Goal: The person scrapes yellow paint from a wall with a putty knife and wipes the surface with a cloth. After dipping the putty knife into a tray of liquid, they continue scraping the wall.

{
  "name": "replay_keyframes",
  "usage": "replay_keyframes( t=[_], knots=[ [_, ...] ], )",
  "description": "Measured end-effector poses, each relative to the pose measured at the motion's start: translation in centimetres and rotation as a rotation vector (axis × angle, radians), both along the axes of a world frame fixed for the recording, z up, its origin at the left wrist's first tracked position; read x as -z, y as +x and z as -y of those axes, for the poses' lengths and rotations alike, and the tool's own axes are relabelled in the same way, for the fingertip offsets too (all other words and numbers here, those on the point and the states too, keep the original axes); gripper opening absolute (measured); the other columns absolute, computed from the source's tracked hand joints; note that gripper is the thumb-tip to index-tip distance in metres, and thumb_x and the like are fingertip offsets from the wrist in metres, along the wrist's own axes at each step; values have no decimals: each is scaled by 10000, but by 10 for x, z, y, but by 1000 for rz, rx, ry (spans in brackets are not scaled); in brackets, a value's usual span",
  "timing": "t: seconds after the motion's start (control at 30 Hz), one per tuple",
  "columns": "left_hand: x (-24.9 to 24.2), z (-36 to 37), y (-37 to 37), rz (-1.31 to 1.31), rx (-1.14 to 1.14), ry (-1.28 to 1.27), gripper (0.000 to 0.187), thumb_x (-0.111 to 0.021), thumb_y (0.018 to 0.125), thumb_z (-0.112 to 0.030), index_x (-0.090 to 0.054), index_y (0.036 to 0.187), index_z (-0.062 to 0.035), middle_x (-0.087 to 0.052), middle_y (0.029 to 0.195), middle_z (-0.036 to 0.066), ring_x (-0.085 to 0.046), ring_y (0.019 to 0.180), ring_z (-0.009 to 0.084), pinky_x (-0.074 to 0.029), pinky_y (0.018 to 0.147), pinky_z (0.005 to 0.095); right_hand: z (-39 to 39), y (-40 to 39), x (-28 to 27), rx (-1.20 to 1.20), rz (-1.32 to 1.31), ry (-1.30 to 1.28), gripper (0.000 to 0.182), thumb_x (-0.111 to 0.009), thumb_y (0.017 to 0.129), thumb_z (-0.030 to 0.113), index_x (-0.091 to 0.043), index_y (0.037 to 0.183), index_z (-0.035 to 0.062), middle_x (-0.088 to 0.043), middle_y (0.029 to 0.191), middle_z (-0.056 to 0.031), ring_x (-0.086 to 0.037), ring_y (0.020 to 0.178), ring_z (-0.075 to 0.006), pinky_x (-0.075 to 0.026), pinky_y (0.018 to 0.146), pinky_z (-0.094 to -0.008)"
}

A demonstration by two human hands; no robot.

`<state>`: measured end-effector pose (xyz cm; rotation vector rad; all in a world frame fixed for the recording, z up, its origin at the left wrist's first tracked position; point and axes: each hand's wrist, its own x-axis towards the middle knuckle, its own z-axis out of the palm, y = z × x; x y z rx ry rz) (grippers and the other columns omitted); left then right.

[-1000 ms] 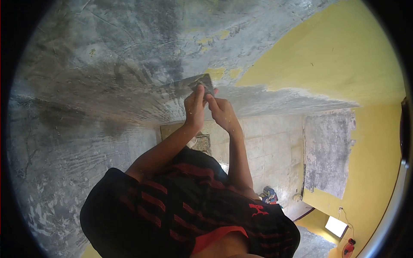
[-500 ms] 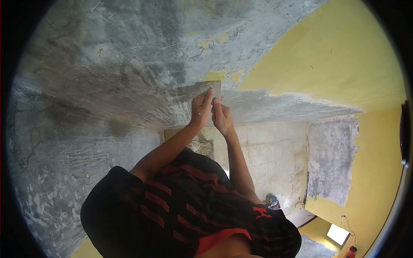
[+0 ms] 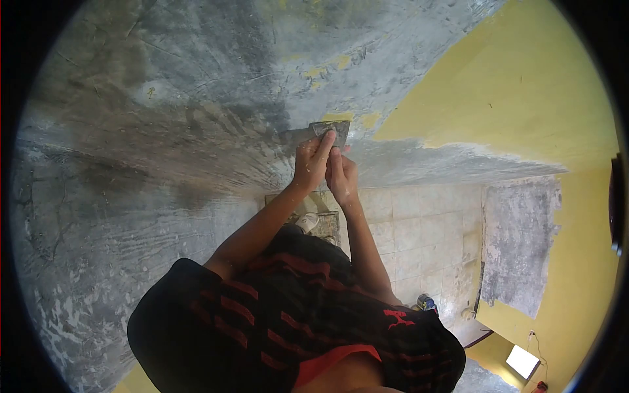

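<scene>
A flat grey scraper [image 3: 339,133] rests with its wide edge against the wall, beside a leftover patch of yellow paint [image 3: 339,117]. Both hands hold it by its lower part. My left hand [image 3: 310,165] is closed on it, the thumb stretched along the blade. Close beside, my right hand [image 3: 342,178] grips it too, thumb upward; the fingers behind are mostly hidden, and so is any handle. Grey wall [image 3: 216,72] with scrape marks surrounds the blade, and small pale specks dot my hands and forearms.
Yellow paint [image 3: 472,85] covers the wall on the right. Below lies a pale tiled floor [image 3: 419,229], with my light shoe [image 3: 306,223] on a worn board or mat. A blue container [image 3: 426,302] stands on the floor at right. A bright white panel [image 3: 523,361] shows at lower right.
The scraper has tilted, so its face now shows darker and wider. The view has shifted slightly, and more of the shoe is visible. Both hands keep their grip.
</scene>
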<state>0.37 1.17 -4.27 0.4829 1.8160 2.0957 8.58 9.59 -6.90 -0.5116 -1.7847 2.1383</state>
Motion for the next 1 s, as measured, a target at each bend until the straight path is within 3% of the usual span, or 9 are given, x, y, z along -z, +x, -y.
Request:
replay_keyframes(
  t=[0.3, 0.4, 0.47, 0.53, 0.67, 0.77, 1.0],
  knots=[
    [-20, 2, 2, -69, 45, -32, 471, -586, 1119, -360, -777, 991, 51, -806, 860, 120, -693, 719, 95, -546, 644, 291, 4, -1, 7, 70, -31, 24, 582, -526, 1147, 421, -574, 696, 58, -515, 606, 28, -448, 543, -64, -357, 488, -280],
    [-21, 2, 2, -10, 55, -49, 507, -574, 1123, -401, -791, 1017, 46, -807, 915, 119, -754, 843, 155, -586, 759, 312, 11, -3, 9, 76, -42, 2, 571, -489, 1160, 416, -560, 707, 76, -498, 606, 39, -427, 535, -59, -330, 482, -276],
    [-21, 0, 1, -34, 20, -17, 457, -603, 1114, -347, -773, 976, 55, -802, 854, 112, -687, 700, 97, -544, 637, 295, 11, -3, 12, 64, -45, -28, 562, -450, 1172, 412, -546, 720, 92, -481, 609, 51, -405, 529, -55, -304, 478, -270],
    [-28, 3, 1, -73, 30, -51, 462, -609, 1111, -352, -773, 966, 55, -798, 833, 111, -680, 688, 98, -539, 636, 293, 9, -2, 9, 66, -1, -47, 587, -511, 1150, 434, -559, 693, 69, -505, 602, 32, -442, 524, -68, -349, 478, -283],
    [-18, 9, -5, -126, 49, -181, 475, -626, 1101, -365, -779, 941, 55, -773, 754, 108, -656, 655, 96, -521, 623, 292, 18, -3, 6, 53, -25, -170, 580, -485, 1157, 447, -520, 696, 97, -463, 589, 50, -401, 505, -63, -308, 465, -272],
    [-35, 12, -5, -186, 60, -248, 466, -620, 1107, -352, -754, 902, 44, -779, 785, 100, -748, 745, 134, -547, 630, 296, 20, -2, -6, 35, -19, -264, 575, -473, 1162, 439, -499, 693, 106, -453, 587, 54, -385, 488, -60, -290, 449, -267],
    [-42, 11, -3, -151, 52, -186, 477, -619, 1108, -345, -747, 896, 62, -780, 789, 92, -727, 733, 116, -542, 625, 296, 25, -10, 2, 46, -124, -275, 571, -473, 1164, 428, -502, 692, 107, -457, 588, 54, -373, 466, -58, -277, 433, -260]
  ],
)
